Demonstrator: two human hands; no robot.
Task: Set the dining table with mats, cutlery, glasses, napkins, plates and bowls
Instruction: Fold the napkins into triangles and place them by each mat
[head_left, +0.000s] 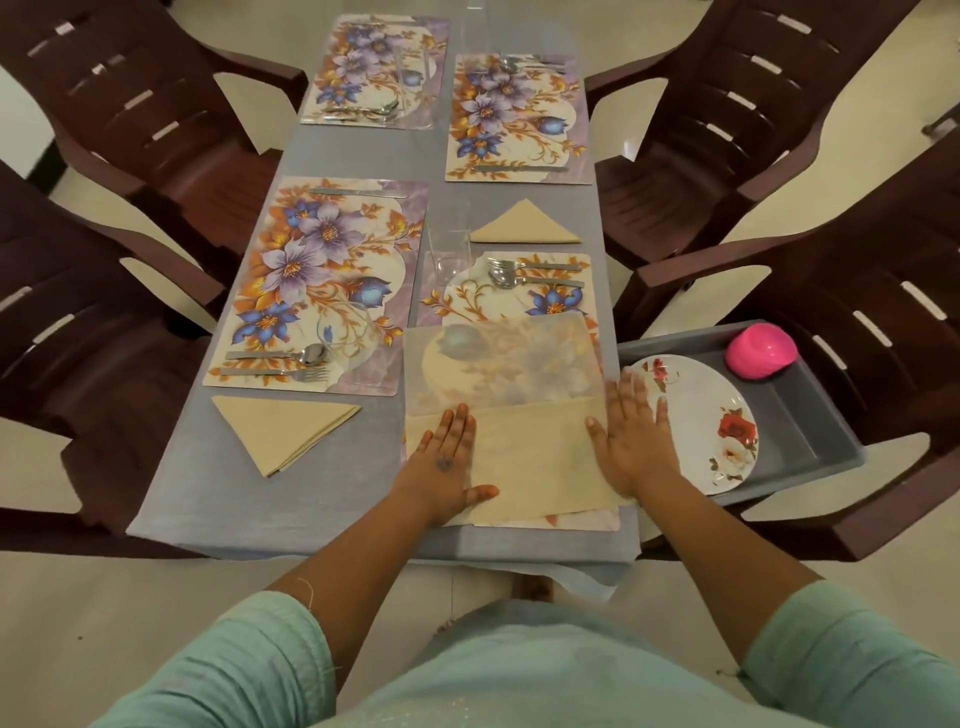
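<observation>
Napkin step in hand: both palms lay flat, fingers straight, pressing a thin beige cloth napkin (540, 457) spread half-folded over the near right floral placemat (511, 312); nothing was gripped. The left hand (447, 462) pressed the napkin's left edge, the right hand (636, 441) its right edge, the doubled band of cloth running between them and a single sheer layer lying beyond the fingertips. Judged next: fold it into a triangle like the two finished beige triangular napkins, one (283, 431) well left of the left hand, one (524, 226) far beyond the fingertips. Fork and spoon (519, 274) and a clear drinking glass (452, 260) stood beyond the sheer layer, so folding room was short that way. Just right of the right hand, past the table edge, a grey plastic tray (810, 415) held a white rose-printed plate (701, 421) and a pink upturned bowl (761, 352).
</observation>
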